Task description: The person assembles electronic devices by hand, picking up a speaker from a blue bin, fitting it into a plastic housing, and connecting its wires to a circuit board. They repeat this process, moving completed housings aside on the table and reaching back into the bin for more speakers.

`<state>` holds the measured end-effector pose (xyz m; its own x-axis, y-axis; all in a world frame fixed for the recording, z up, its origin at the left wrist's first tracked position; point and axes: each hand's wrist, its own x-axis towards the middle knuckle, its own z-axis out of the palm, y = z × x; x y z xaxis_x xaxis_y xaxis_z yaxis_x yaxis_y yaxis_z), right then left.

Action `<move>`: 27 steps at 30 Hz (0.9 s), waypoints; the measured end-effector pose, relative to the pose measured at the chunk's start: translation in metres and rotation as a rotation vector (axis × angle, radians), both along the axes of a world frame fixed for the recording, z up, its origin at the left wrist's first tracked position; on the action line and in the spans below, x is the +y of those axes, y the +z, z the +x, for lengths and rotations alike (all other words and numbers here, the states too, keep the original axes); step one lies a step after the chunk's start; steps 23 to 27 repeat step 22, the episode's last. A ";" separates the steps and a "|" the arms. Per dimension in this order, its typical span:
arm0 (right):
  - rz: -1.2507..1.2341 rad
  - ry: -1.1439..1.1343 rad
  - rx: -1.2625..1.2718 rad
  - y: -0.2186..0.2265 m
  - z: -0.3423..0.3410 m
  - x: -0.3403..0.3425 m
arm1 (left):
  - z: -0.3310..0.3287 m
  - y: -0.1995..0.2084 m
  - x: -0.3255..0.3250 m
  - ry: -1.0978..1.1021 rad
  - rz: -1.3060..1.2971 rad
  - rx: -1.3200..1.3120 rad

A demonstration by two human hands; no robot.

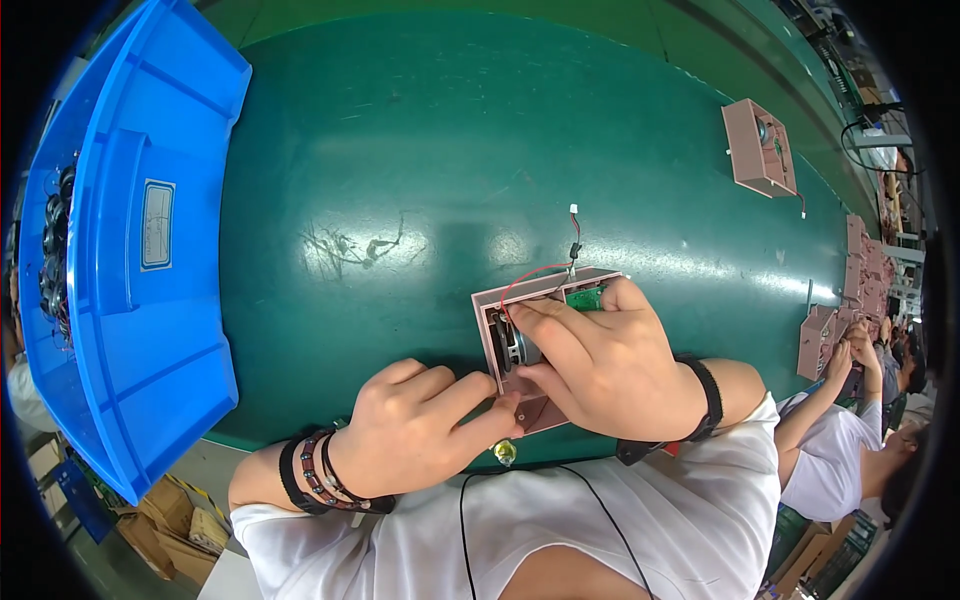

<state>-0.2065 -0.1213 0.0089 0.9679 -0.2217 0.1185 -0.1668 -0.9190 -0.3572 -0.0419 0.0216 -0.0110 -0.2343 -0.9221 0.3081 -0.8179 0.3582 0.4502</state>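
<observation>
A pink open box [484, 302] lies in front of me on the green bench, tilted slightly. Inside its left end sits a round speaker [518, 345] with a black rim and silver back. My right hand [615, 365] reaches into the box, fingers bent round the speaker. Pinching the near left edge of the box is my left hand [425, 420]. A green circuit board [584, 299] shows beside my right fingers, which partly cover it. Red and black wires [575, 250] run over the far wall to a white plug [574, 209] on the bench.
At the left stands a tall blue bin [185, 310] holding several black round parts [55, 250]. Another pink box [757, 165] with wires lies far right. Beyond it are stacked pink boxes [865, 265] and a co-worker's hands [855, 345] at a similar box.
</observation>
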 end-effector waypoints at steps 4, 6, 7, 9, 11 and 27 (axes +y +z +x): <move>-0.011 0.024 0.016 0.002 0.002 -0.002 | -0.001 0.003 -0.002 0.052 0.025 0.035; -0.014 0.023 0.012 0.002 0.002 -0.002 | 0.000 0.004 -0.004 0.073 0.036 0.051; -0.017 0.020 0.009 0.002 0.002 -0.002 | 0.000 0.005 -0.005 0.097 0.050 0.007; -0.021 0.014 0.004 0.001 0.001 -0.001 | 0.001 0.007 -0.006 0.141 0.077 -0.082; 0.000 -0.001 0.011 0.000 0.001 -0.001 | 0.002 0.001 -0.005 0.149 0.087 -0.092; -0.201 -0.071 -0.143 0.027 -0.004 -0.055 | 0.000 -0.006 0.000 0.194 0.120 -0.147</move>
